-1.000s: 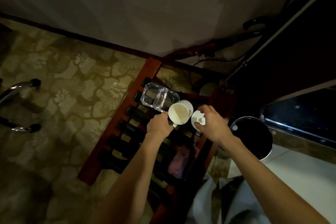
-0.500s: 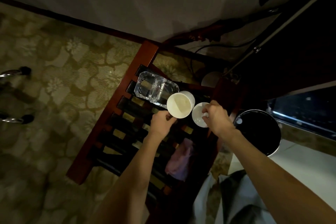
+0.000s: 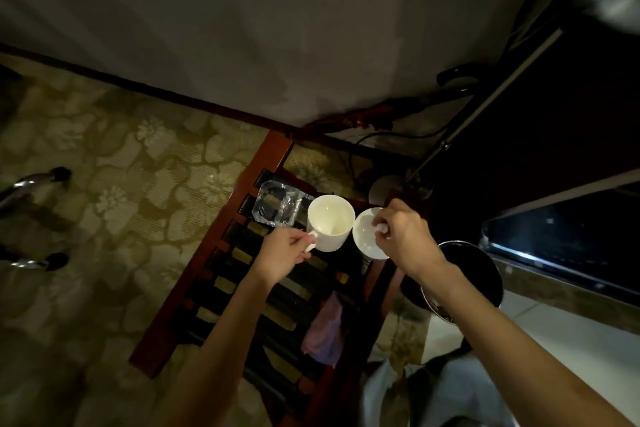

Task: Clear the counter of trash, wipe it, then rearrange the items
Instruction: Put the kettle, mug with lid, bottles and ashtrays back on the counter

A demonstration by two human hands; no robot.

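A white mug (image 3: pixel 330 220) stands upright over the far end of a slatted red-brown wooden rack (image 3: pixel 214 274). My left hand (image 3: pixel 284 253) grips its handle from the near side. Just right of it, my right hand (image 3: pixel 403 236) holds a second white cup (image 3: pixel 367 236) by its handle, tilted so its inside faces me. A clear glass ashtray (image 3: pixel 277 204) sits on the rack directly behind and left of the mug. A pink cloth (image 3: pixel 325 329) lies on the near right part of the rack.
A round dark bin with a metal rim (image 3: pixel 464 277) stands on the floor right of the rack. A patterned carpet (image 3: pixel 104 184) spreads to the left, with chrome chair legs (image 3: pixel 31 184) at the far left. Dark furniture (image 3: pixel 571 225) and cables fill the right.
Both hands have kept hold of their cups. The right cup has tipped more toward me, showing more of its inside. The view has shifted slightly.
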